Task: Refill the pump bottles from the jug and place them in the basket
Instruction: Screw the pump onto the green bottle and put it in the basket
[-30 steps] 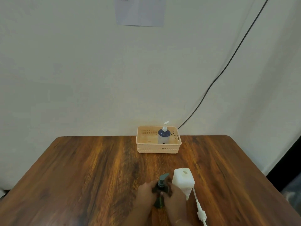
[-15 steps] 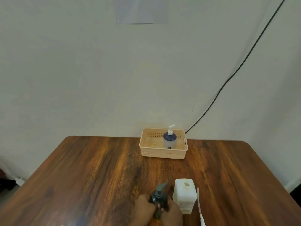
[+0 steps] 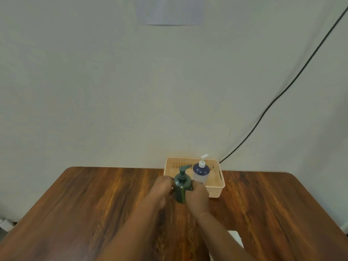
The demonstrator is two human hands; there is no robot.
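head view: one camera only, looking forward and down over a wooden table [image 3: 94, 213] pushed up to a plain wall.
green bottle: the dark green pump bottle [image 3: 182, 187] is upright, its pump head on, carried between both hands in front of the basket's near left corner; whether its base is off the wood i cannot tell.
left hand: the left hand [image 3: 163, 187] is wrapped around the bottle's left side, fingers closed on it; somewhat blurred.
right hand: the right hand [image 3: 197, 194] is closed around the right side and lower body, so the bottle is clamped from both flanks, probably to keep a full bottle steady and upright.
basket: the peach basket [image 3: 216, 191] sits at the table's far edge against the wall; its left half looks free, which is likely where this bottle is headed.
blue bottle: a clear bottle with a blue top and white pump [image 3: 201, 172] stands upright inside the basket, towards the right, just beside the green one from this angle.
jug: only a white corner of the jug [image 3: 235, 236] shows near the bottom edge, behind the right forearm, well apart from the basket.
stage: judging by the capped pump, filling seems done and placing is under way.
risk: the pump spout could clip the basket rim or the blue bottle on the way in.
cable: a black cable [image 3: 282, 91] runs down the wall behind the basket.
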